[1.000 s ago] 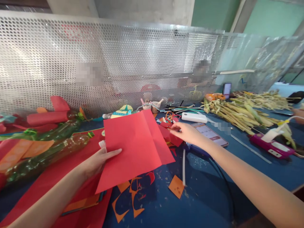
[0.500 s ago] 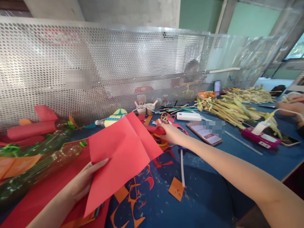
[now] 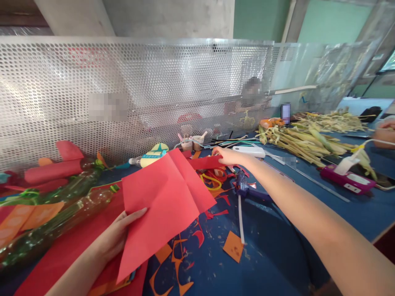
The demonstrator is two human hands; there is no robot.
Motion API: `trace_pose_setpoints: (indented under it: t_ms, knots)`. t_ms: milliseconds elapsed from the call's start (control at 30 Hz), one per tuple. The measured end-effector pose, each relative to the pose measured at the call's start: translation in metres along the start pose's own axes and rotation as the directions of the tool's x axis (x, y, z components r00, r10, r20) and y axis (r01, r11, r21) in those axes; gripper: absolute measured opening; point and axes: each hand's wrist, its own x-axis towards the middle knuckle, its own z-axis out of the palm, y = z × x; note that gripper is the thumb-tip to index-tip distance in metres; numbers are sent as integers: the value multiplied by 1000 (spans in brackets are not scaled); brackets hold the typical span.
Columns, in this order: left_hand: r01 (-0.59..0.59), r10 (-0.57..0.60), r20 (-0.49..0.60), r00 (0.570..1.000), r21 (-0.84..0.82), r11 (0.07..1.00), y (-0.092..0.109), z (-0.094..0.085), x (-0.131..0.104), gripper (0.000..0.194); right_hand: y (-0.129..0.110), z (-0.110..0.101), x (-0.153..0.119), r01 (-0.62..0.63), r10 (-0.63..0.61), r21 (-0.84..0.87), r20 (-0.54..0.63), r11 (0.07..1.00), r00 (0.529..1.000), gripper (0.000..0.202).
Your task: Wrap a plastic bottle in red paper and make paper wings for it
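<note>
Over the left half of the dark blue tabletop [image 3: 265,263], I have the left hand [image 3: 115,236] gripping a large, creased sheet of red paper [image 3: 162,201], thumb on top, the other fingers hidden beneath. Farther forward, the right hand [image 3: 227,156] looks closed in a pinch on a small, flat piece of red paper [image 3: 203,163], just behind that sheet's far edge. Under this piece lie tangled red and orange paper offcuts [image 3: 220,176] and a curved yellow strip [image 3: 212,183]; a low pull could drag them along. My bigger worry is the blue-purple, gun-shaped plastic tool [image 3: 248,190] under the right forearm: a dropped wrist could knock it, and I can't tell whether its tip is hot. If the left thumb presses too hard, the large sheet could buckle. Left of it lies a clear green plastic bottle [image 3: 83,207], liable to roll if nudged. Far right, a co-worker's hand [image 3: 385,133] sits well apart.
</note>
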Motion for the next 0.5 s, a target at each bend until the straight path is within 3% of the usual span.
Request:
trace_pose_setpoints:
  t_ms: [267,500]
  knots:
    - [-11,12,-15,1000,6,1000,2,5,-5,30,-19,11,-6,-66,38,-112,-237,992,971,32]
    - [6,-6,3,1000,1,1000,2,6,-7,24,-44,34,-27,-106,107,-56,14,993,994,23]
